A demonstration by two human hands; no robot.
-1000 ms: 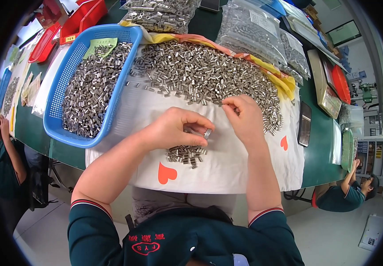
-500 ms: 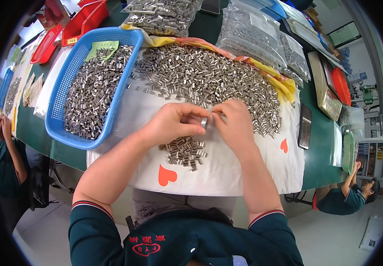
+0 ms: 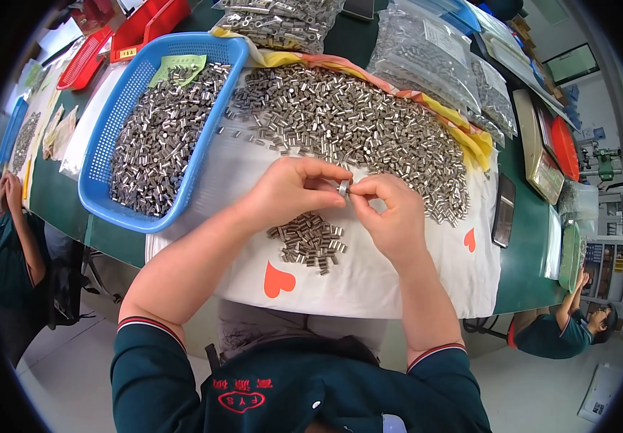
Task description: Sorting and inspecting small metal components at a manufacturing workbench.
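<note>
My left hand (image 3: 288,189) pinches a short silvery metal ring (image 3: 344,188) between thumb and fingers. Against the ring's right side press the closed fingertips of my right hand (image 3: 391,215); whatever they hold is too small and covered to make out. Both hands are above a white cloth (image 3: 369,278) with red hearts. Just below my left hand lies a small heap of short metal sleeves (image 3: 310,239). Beyond my hands spreads a much bigger pile of similar metal sleeves (image 3: 354,119).
To the left stands a blue perforated basket (image 3: 89,177) filled with metal sleeves and a green slip. Bags of metal parts (image 3: 427,54) lie at the back by a yellow rolled cloth edge (image 3: 474,144). A dark phone (image 3: 503,211) lies right. Co-workers sit at both sides.
Both hands have shifted slightly right in the picture, along with the whole scene. The ring stays between my fingers, and my right fingers have turned a little around its side.
</note>
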